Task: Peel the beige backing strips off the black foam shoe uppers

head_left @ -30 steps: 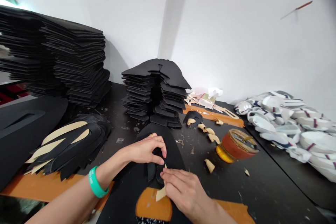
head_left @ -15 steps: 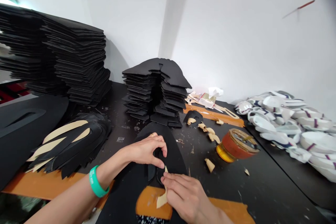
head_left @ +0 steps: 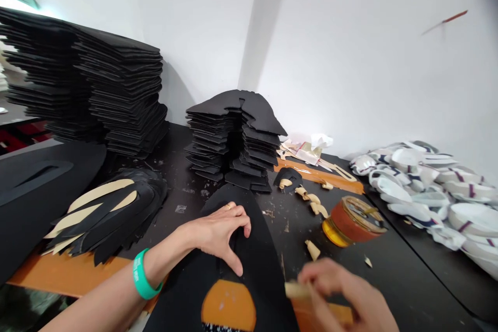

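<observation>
Landmark: a middle stack [head_left: 237,140] of black cut pieces stands at the back of the dark counter [head_left: 389,270]; every place below is told from it.
Black piece: a large flat black piece [head_left: 260,249] is laid just in front of the middle stack, reaching toward the viewer; an orange patch [head_left: 229,305] is seen through an opening at its near end.
Left hand: the left hand [head_left: 218,231], a green wristband [head_left: 140,275] on its wrist, is laid on the black piece; the fingers are spread and pressed down, the thumb stretched toward the opening.
Right hand: the right hand [head_left: 346,295], blurred, is held in front and to the right of the stack, off the black piece; a tan strip [head_left: 295,289] is pinched between thumb and fingertips.
Handling: the black piece is judged light, soft and floppy, not fragile; it is best kept flat under a palm or taken at an edge; the tan strip is judged paper-thin, prone to curl and tear, best held by one end.
Around: tan curls [head_left: 311,202] and an orange tin [head_left: 352,220] lie in front and to the right of the stack; a heap of white pieces [head_left: 436,187] lies far to its right; a fan of black pieces [head_left: 105,212] with tan backings lies to its front left; taller black stacks [head_left: 85,83] stand well to its left.
In the way: the orange tin and the tan curls lie near the black piece's right edge; they could be knocked by a sweeping hand.
</observation>
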### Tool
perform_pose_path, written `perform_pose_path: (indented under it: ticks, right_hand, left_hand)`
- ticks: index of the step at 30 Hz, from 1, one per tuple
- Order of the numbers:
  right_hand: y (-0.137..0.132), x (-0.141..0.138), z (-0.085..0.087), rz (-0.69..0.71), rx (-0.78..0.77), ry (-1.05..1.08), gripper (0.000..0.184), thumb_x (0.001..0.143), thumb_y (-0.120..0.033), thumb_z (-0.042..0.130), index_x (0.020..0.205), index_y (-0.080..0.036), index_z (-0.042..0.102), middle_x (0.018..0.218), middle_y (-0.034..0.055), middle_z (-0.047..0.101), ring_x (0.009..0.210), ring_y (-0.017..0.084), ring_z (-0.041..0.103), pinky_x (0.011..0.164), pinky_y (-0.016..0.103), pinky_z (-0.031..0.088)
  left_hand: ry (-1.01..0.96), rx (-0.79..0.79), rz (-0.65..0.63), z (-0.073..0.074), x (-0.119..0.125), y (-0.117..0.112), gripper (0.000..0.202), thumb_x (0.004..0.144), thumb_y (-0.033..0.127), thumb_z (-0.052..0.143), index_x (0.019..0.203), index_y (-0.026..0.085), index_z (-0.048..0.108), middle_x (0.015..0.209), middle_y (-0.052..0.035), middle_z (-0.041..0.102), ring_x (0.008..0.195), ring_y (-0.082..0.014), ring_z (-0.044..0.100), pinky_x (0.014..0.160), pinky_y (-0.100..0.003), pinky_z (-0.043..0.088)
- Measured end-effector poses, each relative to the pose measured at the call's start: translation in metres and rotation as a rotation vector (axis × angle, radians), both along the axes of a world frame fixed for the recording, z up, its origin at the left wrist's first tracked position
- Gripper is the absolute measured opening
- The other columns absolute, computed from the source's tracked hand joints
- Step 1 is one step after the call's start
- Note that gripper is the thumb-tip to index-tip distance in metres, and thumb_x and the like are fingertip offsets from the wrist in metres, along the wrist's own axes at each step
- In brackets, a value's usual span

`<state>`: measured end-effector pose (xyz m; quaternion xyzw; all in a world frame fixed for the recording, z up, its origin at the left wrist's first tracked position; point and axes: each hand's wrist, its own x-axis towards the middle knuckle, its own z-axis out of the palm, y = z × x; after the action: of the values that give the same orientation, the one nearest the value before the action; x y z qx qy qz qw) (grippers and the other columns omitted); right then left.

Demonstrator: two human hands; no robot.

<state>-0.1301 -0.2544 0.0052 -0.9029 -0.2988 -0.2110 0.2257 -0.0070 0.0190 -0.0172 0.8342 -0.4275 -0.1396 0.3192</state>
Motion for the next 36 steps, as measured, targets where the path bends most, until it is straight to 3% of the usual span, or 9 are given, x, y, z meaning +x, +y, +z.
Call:
perform_pose_path:
  ticks: [3,8,11,14,18,24,29,33,36]
  right_hand:
    - [-0.014,0.029,-0.013,-0.365,-0.167,-0.043,0.034,0.089,-0.018,0.041,0.122,-0.022,0.049,0.083,0.0042,0.07,0.051,0.017,0.065,0.04,0.023,0.05]
    - [-0.018,0.057,-0.038,-0.509,-0.532,-0.223,0.044,0.089,-0.022,0.037,0.131,-0.014,0.046,0.129,0.0218,0.053,0.091,0.032,0.067,0.046,0.032,0.053]
    - [-0.008,0.06,-0.037,-0.436,-0.497,-0.292,0.033,0.091,-0.023,0.041,0.12,-0.014,0.054,0.14,0.0222,0.042,0.112,0.039,0.057,0.073,0.047,0.057]
    - [0.017,0.059,-0.031,-0.222,-0.301,-0.238,0.024,0.093,-0.02,0.045,0.114,-0.019,0.056,0.132,0.0156,0.048,0.111,0.03,0.057,0.085,0.044,0.055]
    - [0.066,0.061,-0.028,0.035,-0.203,-0.073,0.022,0.092,-0.017,0.049,0.112,-0.022,0.055,0.119,0.0096,0.054,0.095,0.02,0.059,0.082,0.035,0.054]
    - [0.119,0.086,-0.032,0.009,-0.211,0.04,0.028,0.086,-0.015,0.058,0.113,-0.021,0.055,0.104,0.0067,0.055,0.09,0.022,0.055,0.072,0.036,0.052]
    - [0.125,0.09,-0.038,-0.006,-0.016,0.033,0.012,0.082,-0.009,0.057,0.082,-0.02,0.06,0.097,0.004,0.053,0.09,0.019,0.054,0.071,0.031,0.05]
    - [0.117,0.069,-0.039,0.099,0.06,-0.114,0.017,0.084,-0.006,0.051,0.076,-0.017,0.06,0.129,0.0105,0.05,0.115,0.025,0.051,0.087,0.04,0.051]
    - [0.111,0.048,-0.042,0.229,0.043,-0.265,0.016,0.086,-0.005,0.051,0.079,-0.014,0.062,0.116,0.012,0.063,0.106,0.021,0.061,0.088,0.035,0.054]
  left_hand:
    - [0.092,-0.062,-0.057,0.012,0.002,0.013,0.061,0.056,0.056,0.082,0.104,0.026,0.059,0.111,-0.0012,0.052,0.106,-0.0214,0.044,0.096,-0.031,0.035]
    - [0.161,-0.082,-0.2,0.025,0.006,0.034,0.074,0.051,0.047,0.088,0.116,0.03,0.057,0.129,-0.0013,0.047,0.118,-0.0233,0.042,0.107,-0.034,0.031]
    - [0.145,-0.058,-0.162,0.016,0.009,0.031,0.064,0.051,0.048,0.087,0.107,0.027,0.064,0.12,-0.0022,0.053,0.111,-0.0236,0.046,0.1,-0.033,0.037]
    - [0.281,-0.175,0.036,0.003,0.017,0.025,0.037,0.077,0.052,0.066,0.092,0.019,0.067,0.101,-0.0034,0.059,0.093,-0.018,0.053,0.085,-0.028,0.042]
    - [0.507,-0.295,0.233,-0.005,0.029,0.026,0.04,0.087,0.051,0.052,0.093,0.014,0.067,0.085,-0.0026,0.063,0.079,-0.0141,0.054,0.074,-0.024,0.041]
    - [0.703,-0.421,0.228,-0.007,0.033,0.03,0.039,0.086,0.05,0.051,0.089,0.014,0.067,0.09,-0.004,0.067,0.087,-0.0164,0.058,0.081,-0.026,0.045]
    - [0.816,-0.464,0.182,-0.007,0.033,0.03,0.061,0.088,0.066,0.035,0.091,0.014,0.068,0.094,-0.0057,0.067,0.092,-0.0182,0.059,0.095,-0.033,0.045]
    - [0.818,-0.426,0.199,-0.005,0.034,0.031,0.08,0.085,0.075,0.02,0.093,0.013,0.069,0.096,-0.0073,0.064,0.091,-0.0168,0.057,0.094,-0.034,0.046]
    - [0.757,-0.376,0.205,-0.005,0.034,0.03,0.072,0.084,0.072,0.033,0.099,0.012,0.068,0.101,-0.0086,0.062,0.09,-0.0164,0.057,0.092,-0.034,0.046]
